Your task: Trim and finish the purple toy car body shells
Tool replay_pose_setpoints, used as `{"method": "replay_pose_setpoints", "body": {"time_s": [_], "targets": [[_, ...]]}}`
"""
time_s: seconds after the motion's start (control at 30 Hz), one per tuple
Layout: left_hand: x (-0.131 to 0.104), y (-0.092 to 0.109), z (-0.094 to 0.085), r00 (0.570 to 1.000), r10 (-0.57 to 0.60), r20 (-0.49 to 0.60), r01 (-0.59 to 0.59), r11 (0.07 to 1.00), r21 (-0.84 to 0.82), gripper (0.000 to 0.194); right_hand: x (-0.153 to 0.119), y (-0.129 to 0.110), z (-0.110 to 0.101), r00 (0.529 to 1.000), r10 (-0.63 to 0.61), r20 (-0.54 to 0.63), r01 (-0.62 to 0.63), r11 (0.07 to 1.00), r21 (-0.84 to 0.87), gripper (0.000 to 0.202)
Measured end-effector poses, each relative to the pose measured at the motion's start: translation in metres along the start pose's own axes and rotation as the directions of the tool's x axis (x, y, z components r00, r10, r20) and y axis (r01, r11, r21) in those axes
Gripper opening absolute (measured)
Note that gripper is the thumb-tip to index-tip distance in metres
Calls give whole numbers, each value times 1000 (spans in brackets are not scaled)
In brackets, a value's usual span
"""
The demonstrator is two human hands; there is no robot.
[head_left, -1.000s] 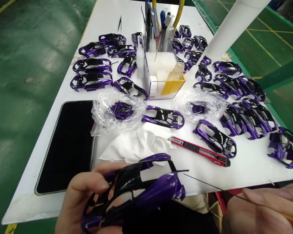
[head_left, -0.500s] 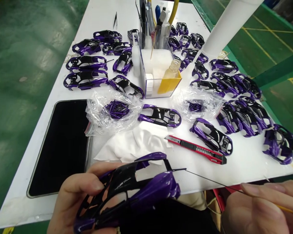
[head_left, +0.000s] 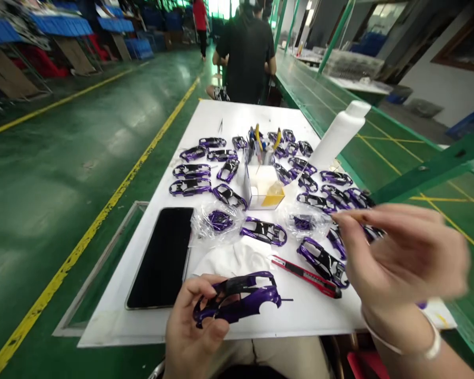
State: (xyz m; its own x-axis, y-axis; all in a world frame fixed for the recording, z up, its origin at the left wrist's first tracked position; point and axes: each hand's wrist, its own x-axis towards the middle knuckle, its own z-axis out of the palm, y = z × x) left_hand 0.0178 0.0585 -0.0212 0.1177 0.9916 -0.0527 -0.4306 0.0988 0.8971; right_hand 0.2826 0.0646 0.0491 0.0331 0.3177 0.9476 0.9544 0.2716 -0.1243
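My left hand (head_left: 195,326) grips a glossy purple and black toy car body shell (head_left: 240,300) at the table's front edge, fingers around one end. A thin dark pin (head_left: 286,299) juts from the shell's right end. Raised over the right side of the table, my right hand (head_left: 406,252) is blurred, thumb and fingers pinched together on a thin brownish stick (head_left: 357,216). Most of that stick is hidden by the fingers. Beyond my left hand lie a white cloth (head_left: 233,258) and a red utility knife (head_left: 306,275).
More car shells (head_left: 191,186) lie in groups on both sides of the white table (head_left: 114,329). A clear organiser (head_left: 265,202) holds tools and a small bottle. Around it are plastic bags (head_left: 217,223) of purple parts, a black tablet (head_left: 161,258) and a white bottle (head_left: 339,134). A person (head_left: 248,58) sits ahead.
My right hand has risen from the lower right, and its thin stick has come away from the shell's pin. The view has tilted up, showing more of the room. My left hand keeps the shell.
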Motion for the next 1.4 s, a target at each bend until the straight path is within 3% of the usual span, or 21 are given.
{"method": "replay_pose_setpoints", "body": {"time_s": [0.07,0.17,0.27,0.4,0.5,0.6,0.67,0.73,0.8,0.97,1.17,1.27,1.4], "targets": [[0,0,5,999,0,-42,-1,1000,-21,39,26,8,33,998,-61,-27,62,998,20,20],[-2,1,11,996,-8,-94,4,999,-41,41,41,19,64,996,-88,-21,87,996,-27,11],[-5,2,12,995,-14,-100,8,999,-54,43,39,28,78,996,-86,8,87,993,-83,5],[-5,-1,8,997,-22,-78,17,998,-67,42,39,30,84,990,-39,138,56,990,-126,3],[-2,-3,2,998,-3,-66,-2,997,-75,41,42,21,71,963,-12,268,52,988,-142,11],[2,-3,-1,997,32,-68,-39,995,-97,43,33,0,38,909,-36,415,72,995,-71,15],[4,-2,-2,996,47,-81,-57,992,-115,42,15,-16,11,810,-99,578,77,995,63,8],[4,-2,-2,995,53,-88,-64,990,-124,42,-10,-31,-13,686,-132,716,22,987,160,20],[3,-1,-1,995,53,-87,-63,990,-126,42,-37,-41,-30,610,-108,785,-59,982,181,24],[3,0,-2,999,10,-42,-14,995,-100,42,-74,-44,-39,583,-16,812,-175,974,145,20],[3,7,2,999,-44,17,44,999,-20,42,-76,-42,-34,545,-26,838,-183,972,149,15],[-1,13,7,999,-38,22,38,999,23,42,-79,-44,-42,551,-13,835,-202,968,148,11],[-5,18,12,999,-43,-8,43,995,95,36,-87,-45,-55,517,2,856,-286,943,170,13]]}}
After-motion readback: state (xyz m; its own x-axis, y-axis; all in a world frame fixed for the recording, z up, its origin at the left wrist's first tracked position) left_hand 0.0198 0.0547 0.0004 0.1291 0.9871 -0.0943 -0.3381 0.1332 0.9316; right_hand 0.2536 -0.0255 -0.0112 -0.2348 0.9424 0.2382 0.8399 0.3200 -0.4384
